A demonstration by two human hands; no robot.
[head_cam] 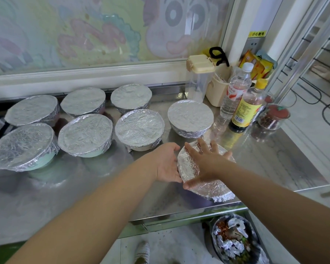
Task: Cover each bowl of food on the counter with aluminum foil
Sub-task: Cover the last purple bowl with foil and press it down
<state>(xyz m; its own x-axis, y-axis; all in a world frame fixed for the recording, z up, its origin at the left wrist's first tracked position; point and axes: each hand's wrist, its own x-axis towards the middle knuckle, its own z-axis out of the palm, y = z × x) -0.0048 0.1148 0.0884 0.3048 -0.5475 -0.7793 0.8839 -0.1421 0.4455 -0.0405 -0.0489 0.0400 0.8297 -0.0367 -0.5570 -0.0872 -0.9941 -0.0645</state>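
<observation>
Foil-topped bowl [214, 187], right hand [204, 161] flat atop

Open counter [65, 197] is left along the near edge; the far side is blocked by foil-covered bowls [139, 126] and bottles [236, 92].
</observation>
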